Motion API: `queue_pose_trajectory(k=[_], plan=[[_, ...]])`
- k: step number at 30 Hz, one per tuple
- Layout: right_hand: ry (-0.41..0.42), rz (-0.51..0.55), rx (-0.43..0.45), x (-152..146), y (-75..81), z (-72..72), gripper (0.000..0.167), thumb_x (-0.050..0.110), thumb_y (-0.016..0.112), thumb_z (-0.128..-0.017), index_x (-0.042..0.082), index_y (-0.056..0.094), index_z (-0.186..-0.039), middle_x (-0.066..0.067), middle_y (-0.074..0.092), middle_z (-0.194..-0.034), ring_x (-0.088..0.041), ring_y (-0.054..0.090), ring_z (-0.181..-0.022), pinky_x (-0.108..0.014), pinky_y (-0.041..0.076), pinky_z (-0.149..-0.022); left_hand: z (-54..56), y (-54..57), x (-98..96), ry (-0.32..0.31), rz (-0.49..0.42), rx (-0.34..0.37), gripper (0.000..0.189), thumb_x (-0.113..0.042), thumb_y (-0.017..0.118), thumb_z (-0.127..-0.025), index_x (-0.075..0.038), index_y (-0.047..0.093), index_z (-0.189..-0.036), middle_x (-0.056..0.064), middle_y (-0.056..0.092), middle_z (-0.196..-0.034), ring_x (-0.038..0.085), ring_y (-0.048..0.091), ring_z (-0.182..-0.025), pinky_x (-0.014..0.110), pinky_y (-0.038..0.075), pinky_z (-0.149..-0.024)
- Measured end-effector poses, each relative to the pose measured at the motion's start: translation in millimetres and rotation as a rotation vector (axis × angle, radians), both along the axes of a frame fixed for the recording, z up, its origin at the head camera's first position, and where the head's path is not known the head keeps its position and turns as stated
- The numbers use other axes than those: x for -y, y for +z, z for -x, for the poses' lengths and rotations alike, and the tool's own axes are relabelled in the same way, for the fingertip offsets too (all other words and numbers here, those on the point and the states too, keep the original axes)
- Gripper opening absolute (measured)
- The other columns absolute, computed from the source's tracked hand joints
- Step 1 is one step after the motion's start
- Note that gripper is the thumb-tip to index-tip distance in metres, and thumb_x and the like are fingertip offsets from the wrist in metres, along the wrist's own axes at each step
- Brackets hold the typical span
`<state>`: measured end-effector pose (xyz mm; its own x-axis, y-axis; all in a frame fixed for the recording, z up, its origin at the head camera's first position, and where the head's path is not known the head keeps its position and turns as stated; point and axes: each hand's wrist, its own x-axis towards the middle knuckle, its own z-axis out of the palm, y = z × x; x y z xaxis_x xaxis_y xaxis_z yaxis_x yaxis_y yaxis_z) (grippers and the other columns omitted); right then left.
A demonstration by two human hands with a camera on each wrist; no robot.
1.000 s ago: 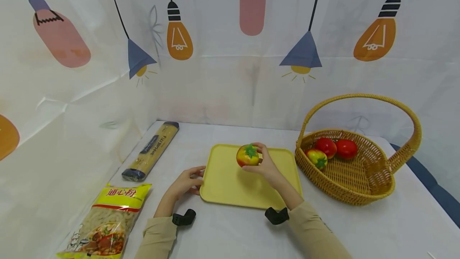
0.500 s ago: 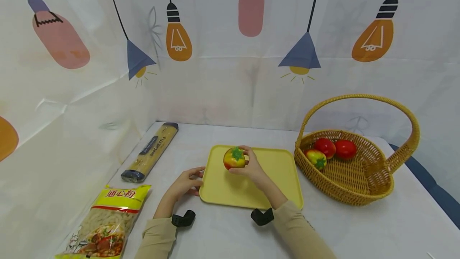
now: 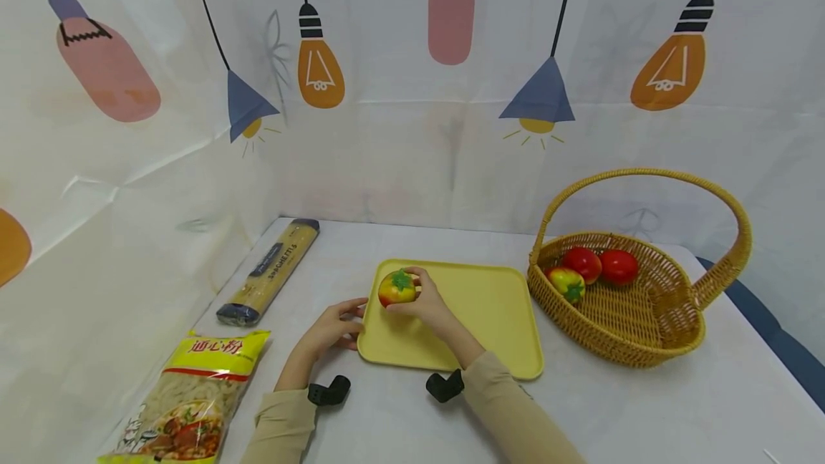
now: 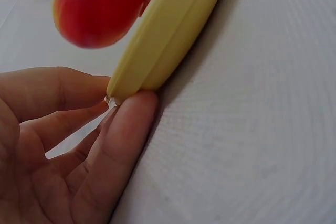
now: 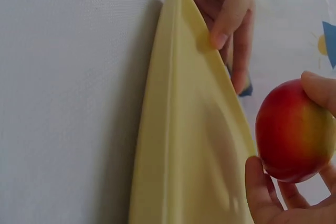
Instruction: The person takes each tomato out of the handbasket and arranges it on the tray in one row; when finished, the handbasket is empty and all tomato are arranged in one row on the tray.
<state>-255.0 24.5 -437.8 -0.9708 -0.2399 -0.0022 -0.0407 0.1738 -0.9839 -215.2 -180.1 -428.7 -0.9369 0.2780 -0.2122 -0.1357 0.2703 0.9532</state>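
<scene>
A red-and-yellow tomato (image 3: 394,289) with a green star-shaped top is held by my right hand (image 3: 433,306), thumb and fingers around its side. It is up over the left part of a yellow rectangular tray (image 3: 477,328), and the right wrist view shows the tomato (image 5: 291,135) above the tray's surface. At the tray's left edge, my left hand (image 3: 330,328) pinches the rim between thumb and fingers. In the left wrist view the tomato (image 4: 100,11) hangs just beyond those fingertips, its red underside showing.
A wicker basket (image 3: 670,328) with a tall handle stands on the right, holding two red tomatoes (image 3: 619,267) and a red-yellow one (image 3: 568,283). On the left lie a spaghetti pack (image 3: 273,271) and a bag of macaroni (image 3: 200,396). A printed curtain (image 3: 412,156) hangs behind the white table.
My right hand has carried the tomato leftward over the tray, from near its middle to its left part, and slightly toward me. The left hand stays at the tray's edge.
</scene>
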Motion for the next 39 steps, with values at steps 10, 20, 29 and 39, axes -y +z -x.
queue_pose_trajectory(k=[10, 20, 29, 39], plan=[[-0.012, -0.09, 0.007, 17, -3.4, 0.0, 0.077, 0.013, 0.081, -0.068, 0.009, 0.038, -0.131, -0.017, 0.042, -0.127, -0.03, 0.044, -0.109, -0.046, 0.039, -0.098, 2.2, -1.6, -0.2, -0.014, -0.005, 0.013, 0.058, 0.001, 0.055, -0.081, 0.006, 0.037, -0.137, 0.024, 0.045, -0.121, 0.018, 0.058, -0.079, 0.033, 0.057, -0.065], [0.003, -0.108, -0.001, 22, -3.1, -2.1, 0.076, 0.012, 0.081, -0.069, 0.005, 0.038, -0.132, -0.02, 0.042, -0.125, -0.031, 0.046, -0.111, -0.046, 0.037, -0.102, 15.9, -28.1, 5.6, 0.009, 0.01, 0.005, 0.06, -0.003, 0.058, -0.082, 0.001, 0.038, -0.138, 0.021, 0.044, -0.123, 0.018, 0.057, -0.08, 0.034, 0.057, -0.062], [0.003, -0.197, -0.03, 29, -3.7, -2.6, 0.077, 0.016, 0.082, -0.067, 0.008, 0.039, -0.13, -0.018, 0.042, -0.122, -0.031, 0.046, -0.109, -0.047, 0.037, -0.101, 14.9, -28.0, 6.8, 0.027, 0.02, 0.007, 0.063, -0.004, 0.06, -0.08, 0.005, 0.036, -0.138, 0.02, 0.045, -0.121, 0.018, 0.058, -0.079, 0.034, 0.057, -0.063], [-0.015, -0.197, -0.014, 30, -3.3, -4.7, 0.085, 0.018, 0.083, -0.066, 0.011, 0.034, -0.135, -0.019, 0.037, -0.126, -0.031, 0.044, -0.112, -0.047, 0.036, -0.102, 15.8, -28.6, 5.6, 0.031, 0.008, 0.008, 0.064, -0.004, 0.061, -0.079, 0.005, 0.037, -0.137, 0.02, 0.046, -0.119, 0.018, 0.058, -0.078, 0.033, 0.057, -0.062]])
